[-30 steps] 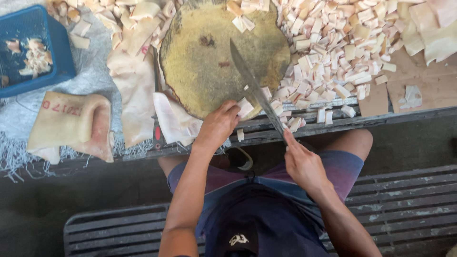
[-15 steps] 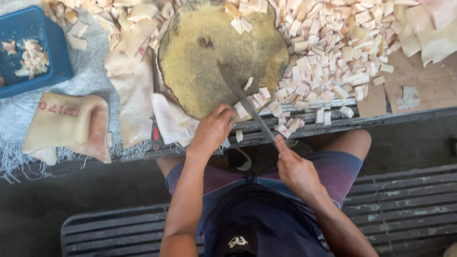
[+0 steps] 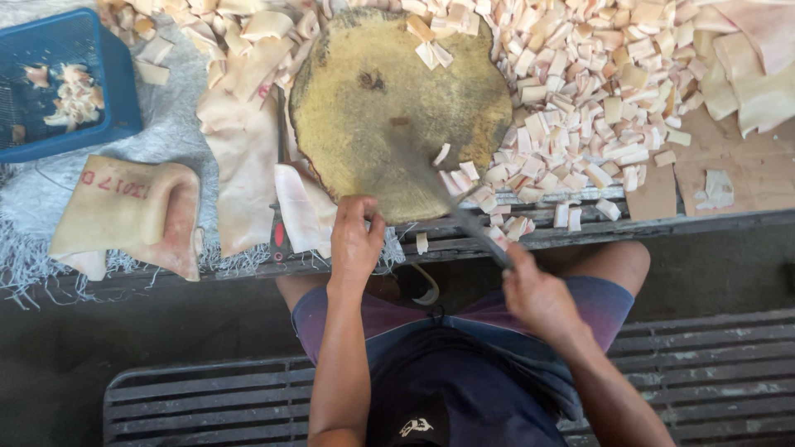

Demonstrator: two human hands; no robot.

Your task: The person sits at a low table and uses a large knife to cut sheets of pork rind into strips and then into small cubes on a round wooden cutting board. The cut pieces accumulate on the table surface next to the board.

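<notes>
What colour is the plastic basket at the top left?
Blue; the basket shows only in the head view.

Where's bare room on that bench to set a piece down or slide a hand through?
The round chopping block is mostly bare across its middle. Brown cardboard at far right, beyond the cut pieces, has open patches. Grey cloth between blue basket and skin sheets is free. Crowded: right of the block, around the knife.

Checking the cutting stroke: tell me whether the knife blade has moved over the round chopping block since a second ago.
Yes. The knife blade, gripped by the right hand, has swung leftward over the round chopping block, away from the cut pieces.
</notes>
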